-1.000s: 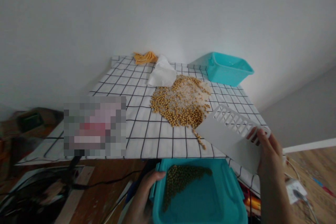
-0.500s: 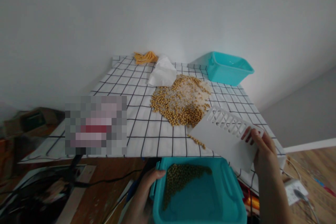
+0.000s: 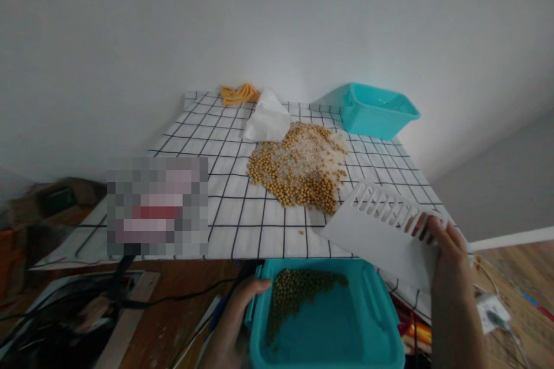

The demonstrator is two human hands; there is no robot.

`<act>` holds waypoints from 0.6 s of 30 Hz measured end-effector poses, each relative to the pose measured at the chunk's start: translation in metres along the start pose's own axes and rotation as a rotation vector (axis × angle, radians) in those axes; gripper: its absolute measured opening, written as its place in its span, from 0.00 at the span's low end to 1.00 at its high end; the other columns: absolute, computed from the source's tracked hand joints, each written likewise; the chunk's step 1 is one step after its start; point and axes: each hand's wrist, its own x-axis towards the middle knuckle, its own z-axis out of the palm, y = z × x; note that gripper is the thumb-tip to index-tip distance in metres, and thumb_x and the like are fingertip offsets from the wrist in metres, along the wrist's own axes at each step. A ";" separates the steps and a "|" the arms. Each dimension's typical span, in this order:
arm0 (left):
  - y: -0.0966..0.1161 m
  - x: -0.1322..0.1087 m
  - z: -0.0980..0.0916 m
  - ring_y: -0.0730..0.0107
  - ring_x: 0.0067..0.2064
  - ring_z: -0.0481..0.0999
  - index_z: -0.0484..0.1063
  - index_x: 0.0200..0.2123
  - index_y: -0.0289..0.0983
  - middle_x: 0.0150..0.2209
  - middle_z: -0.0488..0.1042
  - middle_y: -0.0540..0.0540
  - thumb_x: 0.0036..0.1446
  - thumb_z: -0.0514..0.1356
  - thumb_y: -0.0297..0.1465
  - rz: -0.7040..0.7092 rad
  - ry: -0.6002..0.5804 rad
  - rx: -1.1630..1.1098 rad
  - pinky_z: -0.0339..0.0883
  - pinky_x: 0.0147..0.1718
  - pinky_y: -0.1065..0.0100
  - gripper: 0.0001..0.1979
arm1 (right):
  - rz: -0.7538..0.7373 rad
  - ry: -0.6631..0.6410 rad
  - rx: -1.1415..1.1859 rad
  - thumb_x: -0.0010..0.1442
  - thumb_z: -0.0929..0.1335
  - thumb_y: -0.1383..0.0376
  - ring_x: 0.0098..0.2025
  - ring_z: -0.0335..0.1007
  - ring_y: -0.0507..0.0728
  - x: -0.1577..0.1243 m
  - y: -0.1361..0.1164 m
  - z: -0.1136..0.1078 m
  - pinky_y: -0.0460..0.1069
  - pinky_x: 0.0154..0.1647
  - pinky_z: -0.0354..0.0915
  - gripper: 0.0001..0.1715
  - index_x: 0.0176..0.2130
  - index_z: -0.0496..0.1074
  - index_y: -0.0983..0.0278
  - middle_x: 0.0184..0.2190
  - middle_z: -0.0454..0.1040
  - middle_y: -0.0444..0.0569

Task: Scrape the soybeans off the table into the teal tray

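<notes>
- Right hand [image 3: 445,253], lower right: our grip pinches the slotted end of a white scraper [image 3: 381,233], blade tilted over the bench [image 3: 225,225] edge.
- Left hand [image 3: 242,311], bottom centre: our grip wraps the teal tub [image 3: 372,334] rim; beans [image 3: 298,294] inside.
- Soybean-and-rice pile [image 3: 298,167] mid-frame.

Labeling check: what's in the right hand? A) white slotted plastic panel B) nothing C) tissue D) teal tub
A: the right hand grips the white slotted panel by its edge, over the checked cloth; the left hand holds the near teal tub.
</notes>
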 end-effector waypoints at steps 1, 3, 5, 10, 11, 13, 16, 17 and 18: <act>0.001 0.001 0.001 0.72 0.55 0.70 0.67 0.50 0.64 0.55 0.70 0.63 0.54 0.59 0.22 -0.005 0.003 -0.018 0.62 0.56 0.75 0.28 | -0.008 0.003 -0.007 0.51 0.71 0.52 0.23 0.59 0.52 0.000 0.001 0.001 0.48 0.25 0.53 0.16 0.26 0.71 0.62 0.21 0.66 0.42; 0.002 0.003 0.003 0.67 0.54 0.71 0.70 0.49 0.60 0.54 0.73 0.59 0.53 0.59 0.23 -0.022 0.026 -0.072 0.64 0.56 0.70 0.25 | -0.007 -0.027 -0.001 0.51 0.71 0.52 0.23 0.58 0.52 -0.002 0.001 0.005 0.48 0.25 0.52 0.16 0.26 0.70 0.61 0.21 0.66 0.42; 0.002 0.004 0.005 0.62 0.55 0.71 0.73 0.47 0.56 0.53 0.74 0.54 0.53 0.58 0.24 -0.048 0.057 -0.122 0.64 0.57 0.64 0.23 | 0.014 -0.068 0.015 0.52 0.71 0.51 0.23 0.59 0.53 -0.005 0.000 0.012 0.48 0.25 0.53 0.16 0.28 0.71 0.61 0.21 0.67 0.42; -0.006 -0.001 0.000 0.62 0.58 0.69 0.72 0.49 0.57 0.55 0.72 0.55 0.54 0.58 0.24 -0.044 0.086 -0.087 0.58 0.61 0.61 0.24 | -0.022 -0.130 0.006 0.53 0.71 0.50 0.22 0.57 0.52 -0.009 -0.006 0.028 0.47 0.24 0.52 0.18 0.26 0.70 0.62 0.20 0.64 0.41; -0.008 -0.002 -0.003 0.62 0.57 0.70 0.71 0.50 0.58 0.56 0.72 0.55 0.54 0.59 0.24 -0.037 0.059 -0.056 0.59 0.61 0.62 0.25 | -0.031 -0.124 0.015 0.53 0.71 0.51 0.22 0.57 0.51 -0.009 -0.006 0.029 0.47 0.24 0.52 0.18 0.25 0.70 0.62 0.20 0.64 0.41; -0.011 -0.003 -0.008 0.60 0.57 0.71 0.70 0.52 0.57 0.56 0.73 0.54 0.52 0.61 0.23 -0.032 0.027 -0.011 0.61 0.60 0.61 0.26 | -0.050 -0.067 0.055 0.53 0.71 0.52 0.23 0.56 0.51 -0.008 -0.007 0.031 0.47 0.24 0.51 0.16 0.26 0.70 0.62 0.20 0.63 0.41; -0.010 -0.002 -0.012 0.57 0.55 0.74 0.74 0.49 0.52 0.53 0.77 0.51 0.51 0.62 0.24 -0.038 0.085 -0.016 0.65 0.58 0.58 0.24 | -0.099 0.009 0.102 0.54 0.71 0.54 0.24 0.55 0.51 -0.005 -0.008 0.032 0.47 0.25 0.51 0.15 0.26 0.69 0.62 0.21 0.63 0.41; -0.008 -0.002 -0.011 0.56 0.54 0.75 0.75 0.48 0.51 0.52 0.78 0.50 0.50 0.62 0.24 -0.043 0.108 -0.025 0.66 0.57 0.58 0.23 | -0.117 -0.006 0.101 0.55 0.70 0.54 0.25 0.56 0.51 -0.004 -0.007 0.032 0.47 0.26 0.51 0.16 0.26 0.69 0.62 0.22 0.63 0.41; -0.006 -0.001 -0.010 0.55 0.54 0.76 0.75 0.48 0.50 0.51 0.79 0.50 0.49 0.63 0.24 -0.049 0.128 -0.030 0.67 0.56 0.58 0.23 | -0.127 -0.034 0.094 0.55 0.70 0.53 0.25 0.55 0.51 -0.004 -0.007 0.032 0.47 0.26 0.51 0.16 0.25 0.69 0.62 0.22 0.63 0.41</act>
